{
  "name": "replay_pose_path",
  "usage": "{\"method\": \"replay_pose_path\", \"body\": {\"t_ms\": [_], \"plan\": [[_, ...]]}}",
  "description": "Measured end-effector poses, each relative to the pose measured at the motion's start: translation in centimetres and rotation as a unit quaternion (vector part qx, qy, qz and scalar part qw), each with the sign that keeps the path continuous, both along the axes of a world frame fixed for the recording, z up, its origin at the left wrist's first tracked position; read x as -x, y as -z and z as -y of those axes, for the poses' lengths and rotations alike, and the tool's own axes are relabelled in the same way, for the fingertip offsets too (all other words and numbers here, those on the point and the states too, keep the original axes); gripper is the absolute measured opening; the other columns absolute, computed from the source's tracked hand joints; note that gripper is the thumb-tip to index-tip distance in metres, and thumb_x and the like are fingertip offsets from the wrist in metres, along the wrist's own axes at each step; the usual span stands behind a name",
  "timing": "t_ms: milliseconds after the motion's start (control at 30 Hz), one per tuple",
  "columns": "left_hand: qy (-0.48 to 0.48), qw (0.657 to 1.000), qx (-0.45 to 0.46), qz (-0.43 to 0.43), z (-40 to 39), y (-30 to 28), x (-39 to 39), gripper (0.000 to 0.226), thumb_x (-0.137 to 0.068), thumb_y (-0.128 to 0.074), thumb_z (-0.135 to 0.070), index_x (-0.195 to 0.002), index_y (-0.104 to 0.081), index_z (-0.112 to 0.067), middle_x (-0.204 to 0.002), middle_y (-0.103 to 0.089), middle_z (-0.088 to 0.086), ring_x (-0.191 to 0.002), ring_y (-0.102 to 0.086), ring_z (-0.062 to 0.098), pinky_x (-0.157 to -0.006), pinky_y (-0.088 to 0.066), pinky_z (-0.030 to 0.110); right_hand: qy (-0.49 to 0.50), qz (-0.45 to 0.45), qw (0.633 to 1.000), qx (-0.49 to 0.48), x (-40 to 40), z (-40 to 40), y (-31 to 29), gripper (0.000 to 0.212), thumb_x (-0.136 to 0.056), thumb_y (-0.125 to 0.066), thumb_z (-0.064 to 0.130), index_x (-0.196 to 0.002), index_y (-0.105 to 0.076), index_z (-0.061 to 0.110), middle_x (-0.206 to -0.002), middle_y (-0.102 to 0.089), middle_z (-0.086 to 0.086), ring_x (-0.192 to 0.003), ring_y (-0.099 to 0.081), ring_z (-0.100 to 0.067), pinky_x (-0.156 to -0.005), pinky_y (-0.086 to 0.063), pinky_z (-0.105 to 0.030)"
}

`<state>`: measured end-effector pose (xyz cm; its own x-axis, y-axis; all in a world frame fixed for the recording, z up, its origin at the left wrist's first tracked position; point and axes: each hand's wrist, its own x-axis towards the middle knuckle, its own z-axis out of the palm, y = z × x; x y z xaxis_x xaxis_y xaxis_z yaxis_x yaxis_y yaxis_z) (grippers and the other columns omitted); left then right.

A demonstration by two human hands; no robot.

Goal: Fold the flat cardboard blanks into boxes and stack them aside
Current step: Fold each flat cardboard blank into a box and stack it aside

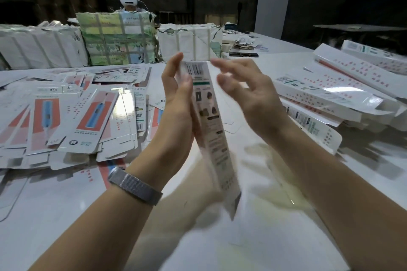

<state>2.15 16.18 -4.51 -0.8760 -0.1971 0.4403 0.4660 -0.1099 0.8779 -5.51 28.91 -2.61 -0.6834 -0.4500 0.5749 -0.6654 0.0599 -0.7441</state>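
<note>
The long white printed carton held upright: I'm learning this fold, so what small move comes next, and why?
Probably bring the right hand back onto the long white printed carton. Only the left hand holds it, the right hovers open beside its top end, and the bottom flap looks unclosed.

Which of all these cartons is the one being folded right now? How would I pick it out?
Start at the white table, with loose flat blanks heaped on its left and folded boxes stacked on its right. Between them, the left hand holds one long, narrow white cardboard box up on end, the right hand just beside it. It alone is off the table, barcode at its top.
</note>
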Motion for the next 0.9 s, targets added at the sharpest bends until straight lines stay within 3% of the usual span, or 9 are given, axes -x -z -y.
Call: {"method": "replay_pose_path", "body": {"t_ms": [133,300,367,467,567,667,767,833,900], "plan": [[0.105,0.988,-0.096,-0.054,-0.3,0.2,0.0,0.048,-0.110,-0.029,-0.029,-0.153,-0.019,-0.046,-0.162,-0.027,0.014,-0.141,-0.043,0.031,-0.088,-0.054,0.032,0.007,-0.113,0.987,-0.116,-0.9,0.6,0.9,0.061,-0.080,-0.077,0.024,-0.138,-0.057,0.023,-0.119,-0.047,-0.001,-0.098,-0.049,-0.001,-0.080,-0.037,-0.009],[0.011,1.000,0.012,0.016,0.6,0.8,1.0,0.042,-0.103,-0.041,-0.046,-0.130,-0.029,-0.077,-0.141,-0.049,-0.020,-0.134,-0.048,0.005,-0.113,-0.038,0.048,0.098,-0.108,0.981,-0.130,0.9,-1.0,-0.5,0.055,-0.079,-0.078,0.017,-0.131,-0.064,0.031,-0.110,-0.050,0.002,-0.095,-0.051,-0.007,-0.077,-0.038,-0.011],[-0.077,0.992,0.091,0.043,1.0,1.1,1.4,0.034,-0.103,-0.043,-0.046,-0.118,-0.038,-0.076,-0.117,-0.059,-0.028,-0.111,-0.056,-0.009,-0.107,-0.043,0.043,0.172,-0.105,0.954,-0.224,2.6,-2.3,-1.0,0.053,-0.080,-0.076,0.021,-0.129,-0.064,0.037,-0.109,-0.048,0.005,-0.098,-0.050,-0.010,-0.082,-0.040,-0.021],[-0.133,0.976,0.151,0.090,1.5,1.6,1.6,0.027,-0.093,-0.047,-0.045,-0.113,-0.054,-0.062,-0.121,-0.059,-0.009,-0.114,-0.059,0.012,-0.102,-0.045,0.040,0.248,-0.068,0.881,-0.397,5.0,-3.8,-0.4,0.049,-0.083,-0.072,0.026,-0.129,-0.062,0.041,-0.110,-0.045,0.002,-0.111,-0.047,-0.024,-0.093,-0.041,-0.034],[-0.165,0.955,0.226,0.100,2.0,2.2,1.8,0.024,-0.103,-0.050,-0.025,-0.116,-0.058,-0.043,-0.123,-0.061,0.001,-0.115,-0.058,0.019,-0.086,-0.044,0.028,0.285,-0.039,0.843,-0.455,6.6,-4.4,0.5,0.043,-0.085,-0.064,0.021,-0.125,-0.066,0.037,-0.119,-0.055,-0.003,-0.123,-0.042,-0.033,-0.104,-0.036,-0.037],[-0.218,0.879,0.406,0.120,2.6,3.0,2.0,0.034,-0.099,-0.054,-0.019,-0.132,-0.055,-0.031,-0.128,-0.060,0.006,-0.118,-0.053,0.024,-0.092,-0.041,0.035,0.332,-0.023,0.839,-0.430,7.3,-4.9,0.6,0.037,-0.083,-0.058,0.010,-0.109,-0.069,0.033,-0.112,-0.062,-0.002,-0.117,-0.055,-0.031,-0.085,-0.045,-0.032],[-0.211,0.745,0.597,0.210,3.1,4.3,2.4,0.052,-0.100,-0.048,-0.036,-0.151,-0.035,-0.038,-0.151,-0.044,0.010,-0.143,-0.030,0.035,-0.118,-0.021,0.044,0.361,-0.018,0.830,-0.425,7.4,-5.0,0.8,0.049,-0.085,-0.057,0.009,-0.126,-0.064,0.036,-0.125,-0.062,-0.002,-0.117,-0.057,-0.030,-0.085,-0.045,-0.036],[-0.186,0.685,0.642,0.290,3.3,4.9,2.4,0.054,-0.100,-0.032,-0.056,-0.152,-0.017,-0.052,-0.161,-0.028,0.005,-0.151,-0.009,0.037,-0.122,-0.008,0.052,0.375,-0.023,0.821,-0.429,7.5,-5.0,0.8,0.049,-0.087,-0.057,0.010,-0.128,-0.063,0.036,-0.127,-0.062,-0.005,-0.116,-0.058,-0.032,-0.082,-0.043,-0.036],[-0.186,0.664,0.650,0.321,3.7,5.1,2.4,0.055,-0.096,-0.025,-0.066,-0.149,-0.018,-0.053,-0.159,-0.030,0.005,-0.149,-0.013,0.041,-0.119,-0.013,0.056,0.386,-0.025,0.816,-0.430,7.6,-5.1,0.7,0.049,-0.087,-0.059,0.010,-0.127,-0.063,0.038,-0.126,-0.061,-0.007,-0.114,-0.058,-0.033,-0.078,-0.039,-0.035]]}}
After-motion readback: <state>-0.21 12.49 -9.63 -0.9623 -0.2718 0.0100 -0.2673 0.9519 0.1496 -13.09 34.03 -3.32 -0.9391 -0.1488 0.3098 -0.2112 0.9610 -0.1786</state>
